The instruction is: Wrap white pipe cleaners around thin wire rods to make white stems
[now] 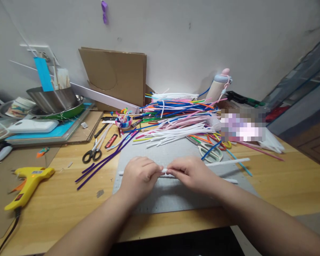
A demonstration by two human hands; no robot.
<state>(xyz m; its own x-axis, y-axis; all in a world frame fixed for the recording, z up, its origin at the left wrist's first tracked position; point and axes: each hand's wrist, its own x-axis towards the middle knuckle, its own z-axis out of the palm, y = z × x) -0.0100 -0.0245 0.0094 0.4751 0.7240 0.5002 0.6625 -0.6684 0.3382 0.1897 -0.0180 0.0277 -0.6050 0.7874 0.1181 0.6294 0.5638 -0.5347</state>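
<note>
My left hand (142, 175) and my right hand (190, 174) meet over a grey mat (186, 201), thumbs and fingertips pinched close together. Between them runs a fuzzy white pipe cleaner (164, 171), gripped by both. One white end (236, 162) sticks out past my right hand, and a lower white end (230, 181) shows beneath it; whether these belong to one piece I cannot tell. Another white tip (121, 173) pokes out left of my left hand. My palms hide the middle stretches.
Behind the mat lies a heap of coloured pipe cleaners (181, 110). Purple pipe cleaners (104, 161), black-handled scissors (92, 155) and a yellow glue gun (32, 185) lie to the left. Pale-handled scissors (210, 152) rest at the mat's back edge. A bottle (216, 89) stands behind.
</note>
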